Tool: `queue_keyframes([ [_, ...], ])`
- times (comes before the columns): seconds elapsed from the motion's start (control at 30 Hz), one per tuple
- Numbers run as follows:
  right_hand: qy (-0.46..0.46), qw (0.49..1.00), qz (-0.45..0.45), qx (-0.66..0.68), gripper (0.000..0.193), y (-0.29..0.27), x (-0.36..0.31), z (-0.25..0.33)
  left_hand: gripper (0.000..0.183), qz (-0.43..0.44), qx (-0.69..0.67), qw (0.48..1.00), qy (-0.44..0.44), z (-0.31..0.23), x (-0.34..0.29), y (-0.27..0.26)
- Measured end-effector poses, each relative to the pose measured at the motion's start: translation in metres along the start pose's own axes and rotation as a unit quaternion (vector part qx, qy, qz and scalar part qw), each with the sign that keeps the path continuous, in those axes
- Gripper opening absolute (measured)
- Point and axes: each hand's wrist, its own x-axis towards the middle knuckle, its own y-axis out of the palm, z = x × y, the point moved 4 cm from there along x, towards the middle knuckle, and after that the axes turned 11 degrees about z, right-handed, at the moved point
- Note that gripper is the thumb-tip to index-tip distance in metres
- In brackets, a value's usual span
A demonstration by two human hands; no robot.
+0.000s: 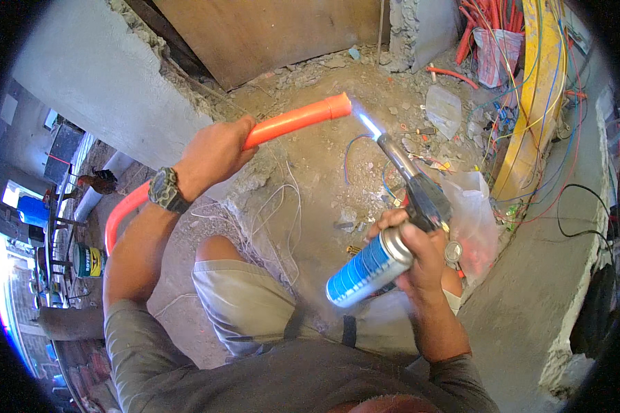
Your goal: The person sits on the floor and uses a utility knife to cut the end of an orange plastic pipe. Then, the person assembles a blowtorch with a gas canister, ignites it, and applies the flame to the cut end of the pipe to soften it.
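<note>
My left hand [217, 155] is closed around an orange plastic conduit pipe [296, 122]. The pipe's slightly widened end points up and to the right, while its other part bends down behind my left forearm. In my right hand [420, 255] is a gas torch: a blue canister [368, 267] lies tilted in the grip, topped by a black torch head [426, 199] with a metal nozzle [395, 153]. A blue flame [370, 126] shoots from the nozzle toward the pipe's open end. Some fingers of the right hand are hidden behind the canister and torch head.
Rubble and loose wires cover the dirt floor [324, 179]. A translucent plastic bag [472, 220] sits right of the torch. At the right stands a yellow beam [530, 103] draped with wires, near a sack of orange pipes [497, 51]. A broken wall [110, 76] rises at left; a chicken [101, 181] stands beyond.
</note>
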Motion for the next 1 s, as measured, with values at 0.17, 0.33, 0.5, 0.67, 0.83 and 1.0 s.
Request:
queue_keyframes([
  [0.17, 0.013, 0.999, 0.002, -0.034, 0.026, -0.002, -0.004, -0.006, 0.026, 0.029, 0.026, 0.999, 0.024, -0.006, -0.002, 0.009],
  [0.33, 0.089, 0.993, -0.028, -0.079, 0.033, 0.003, 0.0, -0.008, 0.024, 0.019, 0.043, 0.999, 0.003, 0.001, -0.008, 0.021],
  [0.5, 0.022, 0.996, 0.009, -0.081, 0.033, 0.002, -0.008, -0.009, 0.024, 0.0, 0.03, 0.999, -0.019, 0.004, -0.004, 0.018],
  [0.67, 0.129, 0.986, -0.034, -0.1, 0.037, -0.001, 0.005, -0.02, 0.024, 0.002, 0.019, 0.999, -0.026, -0.004, -0.006, 0.014],
  [0.83, 0.047, 0.993, 0.017, -0.107, 0.038, 0.004, 0.0, -0.006, 0.024, 0.008, 0.015, 1.0, -0.018, -0.004, 0.0, 0.013],
  [1.0, 0.1, 0.993, -0.012, -0.067, 0.024, -0.002, 0.009, -0.013, 0.027, 0.039, 0.007, 0.999, -0.025, -0.009, 0.001, 0.015],
])
